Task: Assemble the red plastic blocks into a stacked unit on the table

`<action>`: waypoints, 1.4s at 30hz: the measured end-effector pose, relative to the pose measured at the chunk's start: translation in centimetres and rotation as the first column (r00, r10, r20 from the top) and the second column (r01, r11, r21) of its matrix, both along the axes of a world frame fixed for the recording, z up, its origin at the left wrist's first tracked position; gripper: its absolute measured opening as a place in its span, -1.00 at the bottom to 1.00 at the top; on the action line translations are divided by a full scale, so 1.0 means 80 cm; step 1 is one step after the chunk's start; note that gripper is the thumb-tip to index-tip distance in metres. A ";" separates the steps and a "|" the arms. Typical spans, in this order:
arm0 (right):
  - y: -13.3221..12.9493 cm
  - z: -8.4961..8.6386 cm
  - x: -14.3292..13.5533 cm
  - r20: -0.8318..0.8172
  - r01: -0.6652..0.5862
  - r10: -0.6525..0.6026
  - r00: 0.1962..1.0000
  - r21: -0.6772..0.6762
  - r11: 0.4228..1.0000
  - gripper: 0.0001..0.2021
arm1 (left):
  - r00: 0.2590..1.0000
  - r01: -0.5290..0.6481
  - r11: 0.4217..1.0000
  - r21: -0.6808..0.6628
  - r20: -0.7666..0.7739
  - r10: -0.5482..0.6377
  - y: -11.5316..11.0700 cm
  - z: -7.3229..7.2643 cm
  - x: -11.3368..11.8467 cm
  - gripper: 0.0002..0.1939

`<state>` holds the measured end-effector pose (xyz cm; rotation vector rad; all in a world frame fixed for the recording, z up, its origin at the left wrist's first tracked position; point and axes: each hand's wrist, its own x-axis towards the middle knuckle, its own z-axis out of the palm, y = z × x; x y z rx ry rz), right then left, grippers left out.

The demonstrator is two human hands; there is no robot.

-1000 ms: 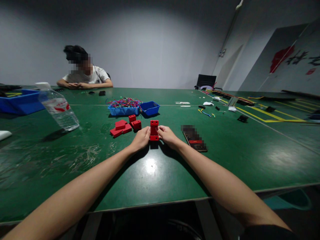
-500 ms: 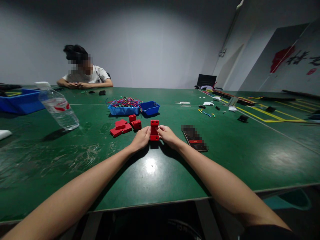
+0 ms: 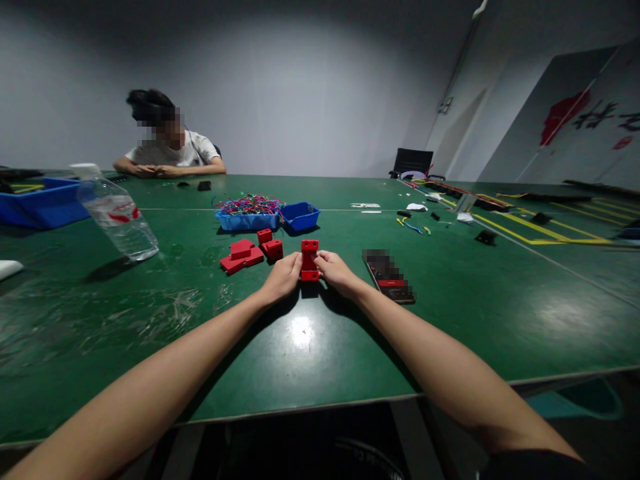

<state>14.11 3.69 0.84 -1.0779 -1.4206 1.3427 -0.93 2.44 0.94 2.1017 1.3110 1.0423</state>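
The grip is closed from both sides on one red, hard-looking block with holes in its raised ends [image 3: 310, 261]: the left hand [image 3: 283, 277] pinches its left edge, the right hand [image 3: 339, 272] its right edge. The block is upright, centred near the person over the green, glossy surface [image 3: 300, 363]; whether its lower end touches is hard to tell.

As for progress, this block appears to be the only piece being handled, and it is not yet released. Whether anything inside it is joined or finished cannot be seen. To the left and farther off lie a flat red slab with a smaller piece on top [image 3: 241, 257], a small red two-holed block [image 3: 265, 236] and a chunky red block [image 3: 273, 251], none in hand. Beyond them, the tangled multicoloured wires [image 3: 253, 204] sit in a light-blue plastic tray [image 3: 247, 223], seemingly unused at this moment.
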 end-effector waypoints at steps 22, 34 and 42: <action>-0.005 0.003 0.003 0.077 0.002 -0.006 0.997 0.053 0.999 -0.72 | 1.000 -0.013 1.000 -0.014 0.006 0.013 -0.001 0.001 0.001 -0.57; -0.001 -0.002 0.002 0.049 0.008 -0.010 0.999 0.040 0.999 -0.70 | 0.999 -0.035 0.999 -0.002 -0.029 0.035 0.000 0.001 0.001 -0.57; -0.003 0.001 0.002 0.047 0.002 -0.004 0.999 0.028 1.000 -0.70 | 1.000 -0.020 1.000 -0.008 0.002 0.020 0.000 -0.001 0.000 -0.60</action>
